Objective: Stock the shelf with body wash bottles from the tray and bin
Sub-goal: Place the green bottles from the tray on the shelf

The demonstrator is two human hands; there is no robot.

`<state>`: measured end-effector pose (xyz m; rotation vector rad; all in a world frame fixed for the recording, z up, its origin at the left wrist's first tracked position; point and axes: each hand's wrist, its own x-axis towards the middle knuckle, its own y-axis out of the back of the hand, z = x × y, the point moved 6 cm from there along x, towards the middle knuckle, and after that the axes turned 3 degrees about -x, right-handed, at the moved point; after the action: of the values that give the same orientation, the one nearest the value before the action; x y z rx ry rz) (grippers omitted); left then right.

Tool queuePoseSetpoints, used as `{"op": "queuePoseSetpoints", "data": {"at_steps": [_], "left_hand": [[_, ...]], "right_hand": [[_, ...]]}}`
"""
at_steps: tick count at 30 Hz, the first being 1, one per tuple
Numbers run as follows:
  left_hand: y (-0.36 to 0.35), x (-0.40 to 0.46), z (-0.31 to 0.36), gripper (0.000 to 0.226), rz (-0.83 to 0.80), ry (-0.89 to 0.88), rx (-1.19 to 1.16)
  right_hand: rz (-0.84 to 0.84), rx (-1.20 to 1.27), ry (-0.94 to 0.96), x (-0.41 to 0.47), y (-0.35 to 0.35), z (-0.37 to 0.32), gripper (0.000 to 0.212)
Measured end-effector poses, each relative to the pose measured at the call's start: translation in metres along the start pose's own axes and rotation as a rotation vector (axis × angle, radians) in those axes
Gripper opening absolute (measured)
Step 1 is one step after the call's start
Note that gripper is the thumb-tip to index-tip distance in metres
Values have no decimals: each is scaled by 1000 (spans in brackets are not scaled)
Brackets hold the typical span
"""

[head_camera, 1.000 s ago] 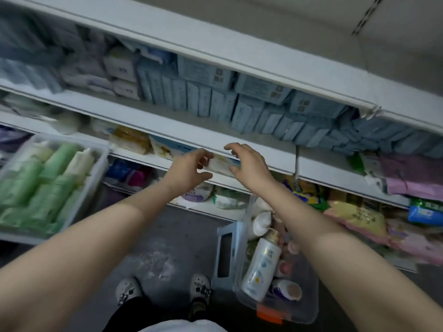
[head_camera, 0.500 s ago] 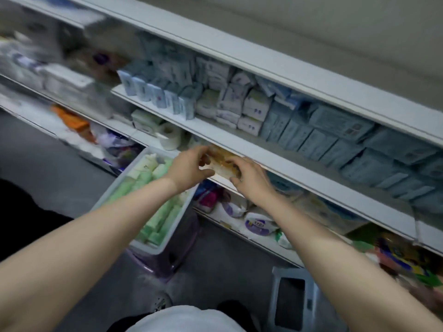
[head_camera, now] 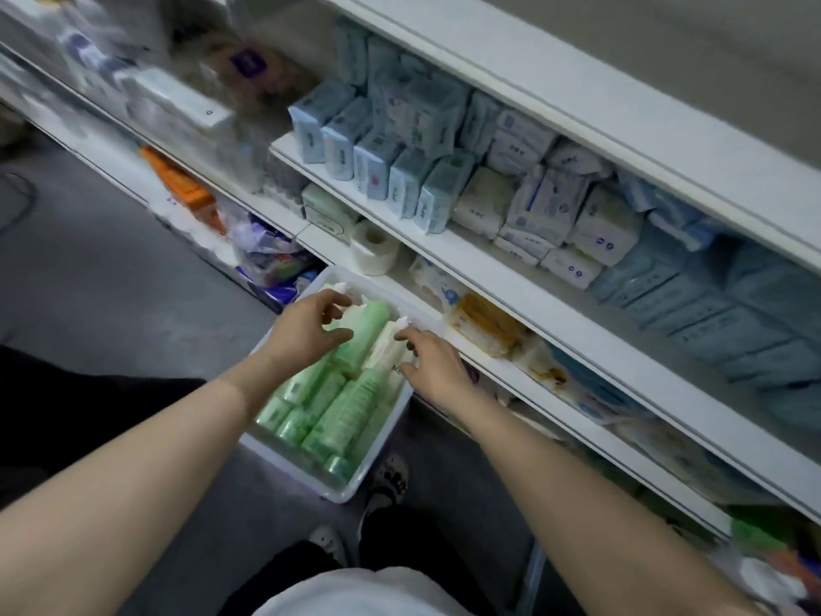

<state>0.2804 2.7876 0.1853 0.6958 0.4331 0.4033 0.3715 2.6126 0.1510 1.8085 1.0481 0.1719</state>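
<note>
Along our right side runs the white shelf unit (head_camera: 524,282), several tiers deep, w/ pale blue packs (head_camera: 377,162) stacked on the upper tier and white packs (head_camera: 546,206) beside them. Lower tier holds a toilet roll (head_camera: 375,249) and a yellow-orange pack (head_camera: 486,324) near the edge. Grey floor (head_camera: 111,260) spreads to our left.

Below the shelf edge, approx. centre of view, sits the white tray (head_camera: 342,491), packed w/ green body wash bottles (head_camera: 337,415) lying side by side, white caps pointing toward the shelf. One green bottle (head_camera: 362,333) lies on top of the rest, between our hands.

Our left hand (head_camera: 306,331) hovers over the tray's far end, fingers loosely curled and spread, thumb near that top bottle; we can't tell if it's touching, and it has hold of nothing we can see. Our right hand (head_camera: 433,366) reaches in at the tray's right side, fingers part-open, tips at the white caps (head_camera: 391,342); no firm hold visible.
</note>
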Motion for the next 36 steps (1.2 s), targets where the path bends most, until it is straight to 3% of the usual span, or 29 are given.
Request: {"op": "queuePoseSetpoints", "data": {"at_steps": [7, 17, 30, 36], "left_hand": [[-9, 37, -53, 48, -42, 102, 71], [-40, 68, -136, 74, -245, 163, 184], [-96, 83, -204, 88, -389, 265, 184], [-99, 88, -213, 88, -377, 331, 128]], "right_hand": [[-133, 20, -44, 61, -29, 6, 43], [-191, 111, -309, 92, -92, 20, 44], [-27, 184, -605, 147, -143, 31, 53], [13, 144, -637, 172, -155, 26, 64]]}}
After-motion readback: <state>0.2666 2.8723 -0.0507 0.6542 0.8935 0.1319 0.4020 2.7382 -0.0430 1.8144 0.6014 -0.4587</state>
